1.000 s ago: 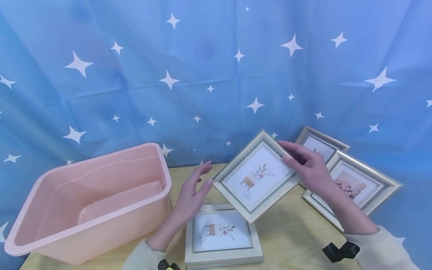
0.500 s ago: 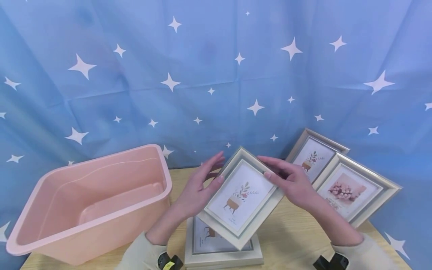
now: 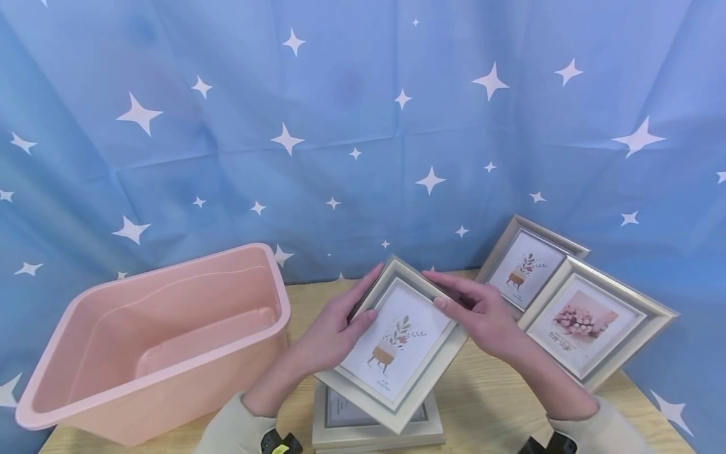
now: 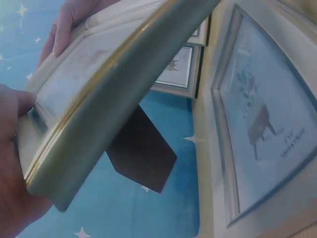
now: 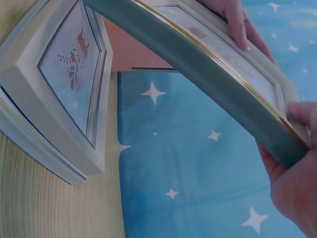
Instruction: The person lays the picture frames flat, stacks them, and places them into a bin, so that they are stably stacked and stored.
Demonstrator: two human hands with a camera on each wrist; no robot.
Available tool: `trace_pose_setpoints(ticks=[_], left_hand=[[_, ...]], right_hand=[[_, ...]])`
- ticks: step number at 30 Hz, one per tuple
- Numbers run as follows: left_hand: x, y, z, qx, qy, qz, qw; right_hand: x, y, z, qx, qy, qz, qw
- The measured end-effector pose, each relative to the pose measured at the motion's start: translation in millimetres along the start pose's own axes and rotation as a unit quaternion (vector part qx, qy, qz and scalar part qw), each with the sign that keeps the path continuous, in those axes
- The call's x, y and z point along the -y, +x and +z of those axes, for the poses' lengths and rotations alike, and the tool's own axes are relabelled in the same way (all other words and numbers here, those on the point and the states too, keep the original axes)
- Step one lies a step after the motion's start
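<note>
Both hands hold one picture frame (image 3: 391, 410) with a pale silver border and a plant-pot print, tilted above a stack. My left hand (image 3: 331, 337) grips its left edge, thumb on the front and fingers behind. My right hand (image 3: 482, 315) pinches the upper right edge the same way. Behind the held frame a dark stand flap (image 4: 143, 148) hangs out in the left wrist view. Below it lies a stack of picture frames (image 3: 380, 436), also seen as stacked frames (image 5: 54, 134) in the right wrist view; the held frame hides part of its top print.
A pink plastic bin (image 3: 170, 372) stands on the left of the wooden table (image 3: 488, 403). At the right, a plant-print frame (image 3: 524, 268) and a pink-flower frame (image 3: 590, 321) overlap each other. A blue starry curtain (image 3: 351, 82) hangs behind.
The held frame has moved left and down, over the stack, away from the frames at right. My left hand, first apart from it, has come to grip its left edge.
</note>
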State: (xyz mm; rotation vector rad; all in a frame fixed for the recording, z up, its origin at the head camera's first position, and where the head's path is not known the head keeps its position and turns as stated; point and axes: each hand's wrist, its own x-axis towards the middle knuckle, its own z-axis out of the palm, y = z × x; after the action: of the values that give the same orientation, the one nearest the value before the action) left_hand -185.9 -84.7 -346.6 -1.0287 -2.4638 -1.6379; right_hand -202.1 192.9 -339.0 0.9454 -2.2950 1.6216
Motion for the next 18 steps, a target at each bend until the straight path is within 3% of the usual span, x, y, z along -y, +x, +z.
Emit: trace_pose_setpoints(ticks=[18], left_hand=[[10.5,-9.9,-4.3,0.033,-0.019,-0.039,0.9985]], right_hand=[[-3.6,-5.2,1.9,-0.035,0.0,0.005,0.9994]])
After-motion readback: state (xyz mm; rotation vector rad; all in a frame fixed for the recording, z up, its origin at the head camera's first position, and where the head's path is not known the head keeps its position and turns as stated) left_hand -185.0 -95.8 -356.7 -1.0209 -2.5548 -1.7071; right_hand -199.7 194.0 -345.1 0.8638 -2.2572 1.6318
